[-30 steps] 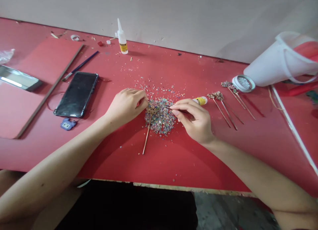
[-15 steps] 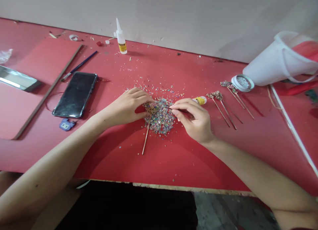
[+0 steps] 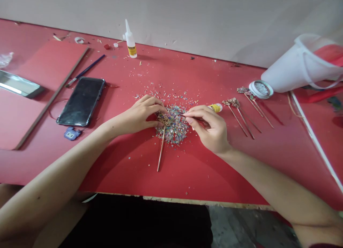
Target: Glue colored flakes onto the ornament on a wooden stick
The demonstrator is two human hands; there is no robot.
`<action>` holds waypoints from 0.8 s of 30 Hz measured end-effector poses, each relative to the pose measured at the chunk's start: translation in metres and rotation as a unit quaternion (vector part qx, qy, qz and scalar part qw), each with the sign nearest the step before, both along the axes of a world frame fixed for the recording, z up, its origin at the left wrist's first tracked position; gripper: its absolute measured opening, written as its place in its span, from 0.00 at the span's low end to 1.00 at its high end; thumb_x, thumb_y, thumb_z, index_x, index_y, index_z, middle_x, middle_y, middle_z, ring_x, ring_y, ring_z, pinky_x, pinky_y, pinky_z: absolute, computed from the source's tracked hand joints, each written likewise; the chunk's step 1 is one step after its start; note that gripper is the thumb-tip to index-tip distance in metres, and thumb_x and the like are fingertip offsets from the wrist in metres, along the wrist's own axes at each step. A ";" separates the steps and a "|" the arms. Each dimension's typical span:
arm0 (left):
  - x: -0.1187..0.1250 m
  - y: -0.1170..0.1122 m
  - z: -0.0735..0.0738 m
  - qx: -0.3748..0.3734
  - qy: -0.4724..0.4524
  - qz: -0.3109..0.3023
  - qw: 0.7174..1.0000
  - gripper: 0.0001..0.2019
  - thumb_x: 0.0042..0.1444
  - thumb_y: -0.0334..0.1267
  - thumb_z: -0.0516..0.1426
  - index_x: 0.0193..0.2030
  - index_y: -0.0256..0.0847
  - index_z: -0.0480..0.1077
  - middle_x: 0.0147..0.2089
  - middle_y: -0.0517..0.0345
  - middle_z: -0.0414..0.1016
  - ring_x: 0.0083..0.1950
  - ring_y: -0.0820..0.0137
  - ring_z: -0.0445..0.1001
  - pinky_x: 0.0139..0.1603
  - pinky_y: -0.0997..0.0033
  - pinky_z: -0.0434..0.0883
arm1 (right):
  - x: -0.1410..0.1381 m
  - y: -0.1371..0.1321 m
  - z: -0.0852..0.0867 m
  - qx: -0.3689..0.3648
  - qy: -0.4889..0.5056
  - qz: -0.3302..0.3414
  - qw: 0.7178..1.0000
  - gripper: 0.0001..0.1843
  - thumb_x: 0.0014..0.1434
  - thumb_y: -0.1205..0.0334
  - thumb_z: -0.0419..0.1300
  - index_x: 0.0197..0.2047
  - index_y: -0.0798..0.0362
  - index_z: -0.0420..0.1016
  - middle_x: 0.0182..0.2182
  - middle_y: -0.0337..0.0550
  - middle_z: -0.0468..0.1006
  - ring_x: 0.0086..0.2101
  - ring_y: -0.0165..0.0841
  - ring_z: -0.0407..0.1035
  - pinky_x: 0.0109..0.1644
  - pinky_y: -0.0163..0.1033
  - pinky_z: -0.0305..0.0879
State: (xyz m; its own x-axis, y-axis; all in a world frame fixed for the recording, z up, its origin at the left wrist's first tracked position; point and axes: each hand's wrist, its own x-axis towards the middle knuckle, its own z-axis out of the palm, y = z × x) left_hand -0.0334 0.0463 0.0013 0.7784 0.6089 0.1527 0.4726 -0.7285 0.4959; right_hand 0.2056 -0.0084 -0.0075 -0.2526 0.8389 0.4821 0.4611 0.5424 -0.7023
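Copper hairpin [image 3: 161, 148] head pinched by left hand [image 3: 139, 114]; right hand [image 3: 211, 128] grips a half-hidden thin tool.

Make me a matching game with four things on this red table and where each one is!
Things:
1. black smartphone
2. white glue bottle with yellow label
3. pile of colourful glitter flakes
4. round white lid

Places:
A. between the two hands
B. far edge, by the wall
C. beside the tipped white plastic bucket
D. left of the left hand

Pairs: 1-D, 2-B, 3-A, 4-C
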 end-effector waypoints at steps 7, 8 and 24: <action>0.004 -0.006 0.004 -0.091 -0.095 0.039 0.991 0.18 0.57 0.42 0.58 0.53 0.39 0.67 0.50 0.52 0.73 0.51 0.67 0.69 0.54 0.66 0.64 | 0.000 -0.002 -0.005 -0.068 0.082 0.008 0.994 0.09 0.60 0.67 0.57 0.43 0.47 0.72 0.36 0.38 0.77 0.30 0.24 0.70 0.35 0.34 0.69; 0.005 -0.006 0.003 -0.122 -0.112 0.049 0.985 0.19 0.56 0.42 0.59 0.53 0.38 0.67 0.49 0.52 0.73 0.50 0.69 0.70 0.53 0.68 0.65 | 0.000 -0.002 -0.006 -0.081 0.095 0.009 0.992 0.09 0.61 0.66 0.56 0.44 0.48 0.72 0.36 0.37 0.77 0.28 0.23 0.69 0.34 0.33 0.69; 0.010 -0.015 0.009 -0.380 -0.244 0.083 0.888 0.24 0.50 0.36 0.62 0.55 0.37 0.68 0.51 0.50 0.74 0.52 0.63 0.73 0.52 0.62 0.71 | 0.001 -0.004 -0.006 -0.076 0.064 -0.006 0.995 0.14 0.61 0.66 0.56 0.49 0.45 0.73 0.35 0.37 0.78 0.29 0.23 0.70 0.34 0.32 0.69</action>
